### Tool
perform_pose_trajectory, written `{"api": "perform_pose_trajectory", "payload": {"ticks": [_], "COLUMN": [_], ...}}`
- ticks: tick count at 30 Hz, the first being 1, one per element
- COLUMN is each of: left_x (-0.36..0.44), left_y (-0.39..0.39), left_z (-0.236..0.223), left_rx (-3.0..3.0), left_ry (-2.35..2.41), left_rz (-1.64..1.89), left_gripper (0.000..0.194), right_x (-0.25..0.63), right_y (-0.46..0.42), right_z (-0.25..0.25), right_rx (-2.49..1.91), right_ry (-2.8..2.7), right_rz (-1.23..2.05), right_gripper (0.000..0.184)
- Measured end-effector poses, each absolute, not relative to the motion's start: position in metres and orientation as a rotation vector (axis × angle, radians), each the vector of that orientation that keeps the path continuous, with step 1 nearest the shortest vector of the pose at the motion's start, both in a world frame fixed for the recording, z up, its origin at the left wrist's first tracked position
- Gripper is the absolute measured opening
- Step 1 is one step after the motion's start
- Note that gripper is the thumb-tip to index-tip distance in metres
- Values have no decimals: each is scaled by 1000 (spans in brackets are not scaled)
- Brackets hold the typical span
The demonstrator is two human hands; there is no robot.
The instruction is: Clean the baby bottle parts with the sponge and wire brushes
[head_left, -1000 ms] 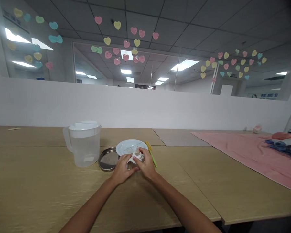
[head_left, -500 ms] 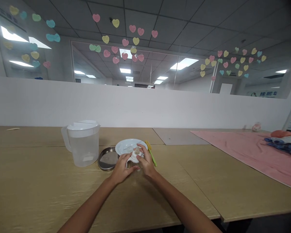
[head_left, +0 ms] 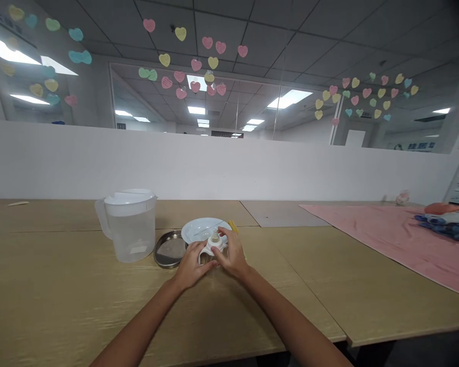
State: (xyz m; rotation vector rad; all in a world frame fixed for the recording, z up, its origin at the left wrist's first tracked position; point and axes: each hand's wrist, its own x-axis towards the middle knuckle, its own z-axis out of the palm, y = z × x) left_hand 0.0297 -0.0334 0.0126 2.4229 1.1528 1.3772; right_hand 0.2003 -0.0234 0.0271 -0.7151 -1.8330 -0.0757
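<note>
— By what is the bottle [head_left: 214, 243] held?
— By both hands: its side is gripped by the left hand [head_left: 191, 264], and its white collar is pinched between the thumb and fingers of the right hand [head_left: 232, 256]. The teat is pointed up. Whether the base is rested on the table [head_left: 199, 321] cannot be told.
— What is seen just beyond?
— A round metal pan [head_left: 170, 248] is set beside the left hand, with a lidded clear pitcher [head_left: 133, 232] placed to its left. Behind the bottle, a white dish [head_left: 193, 229] is partly covered by the hands; a yellow-ended object [head_left: 233, 226] is half hidden by the right.
— And farther off?
— A pink cloth [head_left: 386, 234] is spread at right; heart-shaped notes [head_left: 196, 64] are stuck on the glass.
</note>
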Motion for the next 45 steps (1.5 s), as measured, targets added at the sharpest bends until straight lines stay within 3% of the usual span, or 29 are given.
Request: {"api": "perform_pose_trajectory", "payload": {"ticks": [8, 15, 36, 45], "left_x": [29, 30, 29, 29], "left_y": [-32, -34, -35, -35], "left_z": [11, 12, 14, 14], "left_rx": [2420, 2469, 2418, 2420], "left_ry": [1176, 1160, 1169, 1189], "left_rz": [1331, 1362, 1289, 1295], "left_gripper": [58, 55, 63, 63], "right_x": [216, 199, 197, 209], "right_y": [-7, -26, -21, -9], "right_z": [24, 28, 43, 48], "right_rx": [-866, -785, -706, -715], "right_ry": [-1652, -1925, -1371, -1145], "right_rz": [-77, -97, -158, -62], "right_gripper": [36, 52, 25, 22]}}
